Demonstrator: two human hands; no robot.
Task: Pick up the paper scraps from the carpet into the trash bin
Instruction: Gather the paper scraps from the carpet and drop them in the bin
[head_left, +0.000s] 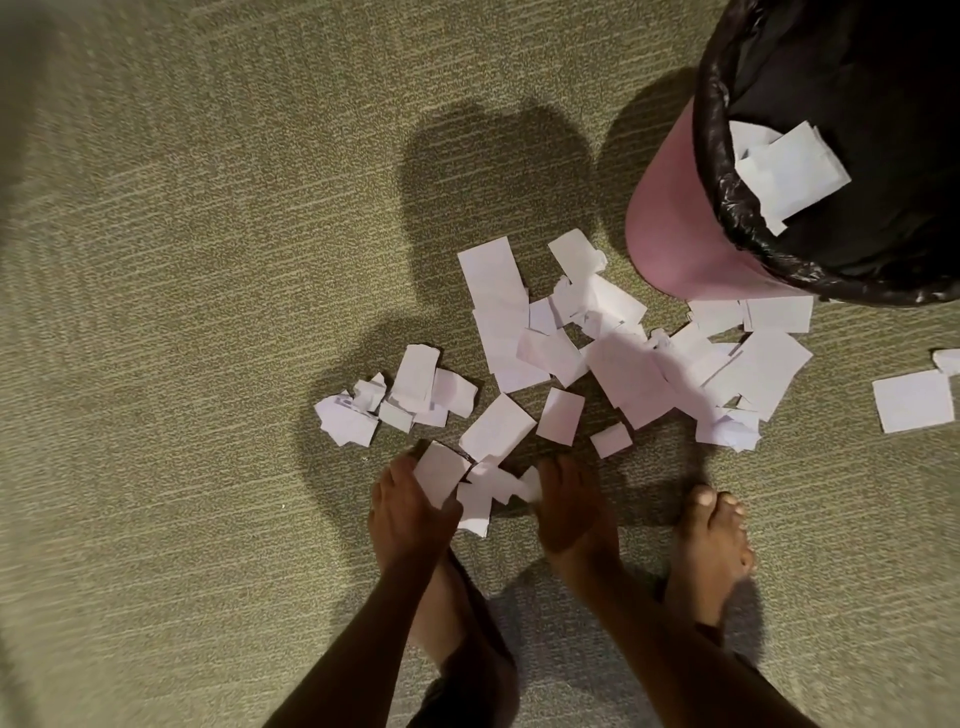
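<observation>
Several white paper scraps (587, 343) lie scattered on the olive carpet (182, 312), most of them between my hands and the bin. The pink trash bin (670, 223) with a black liner stands at the upper right, and a few scraps (789, 171) rest inside against the liner. My left hand (410, 514) is down on the carpet and grips a white scrap (439, 475). My right hand (569, 514) is beside it, its fingers curled over small crumpled scraps (527, 486). More scraps (478, 504) lie between the two hands.
My bare right foot (711, 551) stands on the carpet just right of my right hand. My left foot is mostly hidden under my left forearm. A lone square scrap (914, 400) lies far right. Bare carpet stretches left and above.
</observation>
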